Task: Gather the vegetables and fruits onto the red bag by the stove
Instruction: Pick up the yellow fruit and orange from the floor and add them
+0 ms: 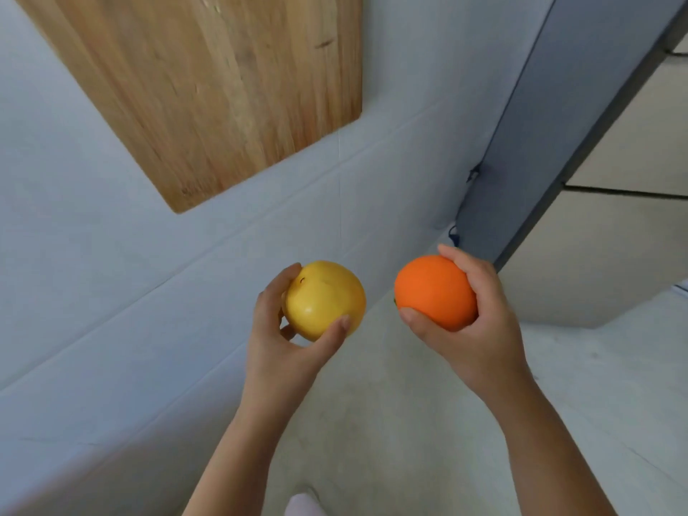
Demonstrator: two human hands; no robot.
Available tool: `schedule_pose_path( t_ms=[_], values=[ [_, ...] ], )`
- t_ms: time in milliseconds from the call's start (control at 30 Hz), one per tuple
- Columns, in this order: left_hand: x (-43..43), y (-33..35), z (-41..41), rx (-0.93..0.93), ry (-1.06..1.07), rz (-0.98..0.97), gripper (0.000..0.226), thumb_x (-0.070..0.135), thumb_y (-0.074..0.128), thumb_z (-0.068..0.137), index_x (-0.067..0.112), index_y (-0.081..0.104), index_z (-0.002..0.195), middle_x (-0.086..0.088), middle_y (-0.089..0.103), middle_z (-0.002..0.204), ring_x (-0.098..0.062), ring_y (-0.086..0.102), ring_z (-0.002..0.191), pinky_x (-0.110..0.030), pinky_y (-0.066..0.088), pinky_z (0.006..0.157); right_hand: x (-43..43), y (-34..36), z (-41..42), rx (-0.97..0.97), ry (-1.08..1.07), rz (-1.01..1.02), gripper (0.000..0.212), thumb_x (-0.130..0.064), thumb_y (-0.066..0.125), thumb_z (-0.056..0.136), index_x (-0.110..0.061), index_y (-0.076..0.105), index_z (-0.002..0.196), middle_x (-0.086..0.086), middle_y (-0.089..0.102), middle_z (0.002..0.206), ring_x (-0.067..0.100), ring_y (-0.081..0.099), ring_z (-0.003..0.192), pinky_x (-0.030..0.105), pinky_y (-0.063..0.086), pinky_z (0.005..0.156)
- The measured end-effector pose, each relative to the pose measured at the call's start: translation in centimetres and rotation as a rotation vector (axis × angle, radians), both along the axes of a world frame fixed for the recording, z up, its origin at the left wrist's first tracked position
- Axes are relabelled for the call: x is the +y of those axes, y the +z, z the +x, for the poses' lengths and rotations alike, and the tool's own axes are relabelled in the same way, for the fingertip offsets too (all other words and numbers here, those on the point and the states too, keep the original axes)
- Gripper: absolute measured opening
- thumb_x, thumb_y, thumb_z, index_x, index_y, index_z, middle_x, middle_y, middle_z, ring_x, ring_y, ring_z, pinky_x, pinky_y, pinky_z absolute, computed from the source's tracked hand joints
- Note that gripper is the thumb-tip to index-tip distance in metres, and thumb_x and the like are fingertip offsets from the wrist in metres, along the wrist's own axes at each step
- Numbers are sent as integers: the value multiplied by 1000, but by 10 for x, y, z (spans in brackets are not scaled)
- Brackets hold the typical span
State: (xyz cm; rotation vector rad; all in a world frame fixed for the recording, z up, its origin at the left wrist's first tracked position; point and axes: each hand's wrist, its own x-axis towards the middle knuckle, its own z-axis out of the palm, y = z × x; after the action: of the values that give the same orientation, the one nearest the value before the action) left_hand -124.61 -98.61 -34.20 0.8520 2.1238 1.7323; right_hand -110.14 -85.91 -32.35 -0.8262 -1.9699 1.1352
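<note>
My left hand grips a round yellow fruit with thumb and fingers around its sides. My right hand holds an orange, fingers wrapped over its right side and thumb under it. Both fruits are held in the air side by side, a short gap between them, in front of the pale counter edge. The red bag and the stove are out of view.
A wooden cutting board lies on the pale grey countertop at the upper left. A grey-blue cabinet side runs up at the right, with beige panels beyond. Light floor lies below my arms.
</note>
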Motion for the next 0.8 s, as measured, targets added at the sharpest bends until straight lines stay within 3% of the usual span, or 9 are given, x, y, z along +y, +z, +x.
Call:
schedule_pose_path(
  t_ms=[200, 467, 667, 800],
  values=[
    [3, 24, -29, 63, -184, -18, 68, 43, 74, 57, 44, 43, 118, 25, 43, 122, 5, 46, 110, -20, 51, 77, -12, 36, -10, 22, -103, 18, 66, -43, 71, 60, -52, 37, 116, -32, 35, 120, -18, 42, 101, 3, 44, 67],
    [21, 44, -41, 52, -370, 0, 70, 45, 80, 59, 43, 43, 119, 26, 41, 122, 13, 41, 109, -13, 47, 75, -24, 61, 9, 14, -304, -21, 68, -62, 64, 49, -55, 39, 112, -36, 38, 115, -17, 45, 98, 7, 46, 59],
    [57, 59, -5, 74, -517, 54, 64, 43, 72, 59, 45, 42, 116, 30, 41, 119, 17, 42, 103, -5, 45, 74, -25, 75, 51, 19, -463, 27, 65, -42, 70, 56, -53, 38, 112, -35, 36, 117, -20, 43, 96, 8, 44, 59],
    [82, 70, 46, 55, -663, 86, 66, 49, 78, 60, 47, 41, 115, 30, 41, 118, 15, 42, 105, -7, 46, 76, -29, 82, 104, 50, -593, 25, 67, -42, 78, 57, -53, 39, 111, -34, 37, 116, -15, 45, 97, 11, 43, 62]
  ],
)
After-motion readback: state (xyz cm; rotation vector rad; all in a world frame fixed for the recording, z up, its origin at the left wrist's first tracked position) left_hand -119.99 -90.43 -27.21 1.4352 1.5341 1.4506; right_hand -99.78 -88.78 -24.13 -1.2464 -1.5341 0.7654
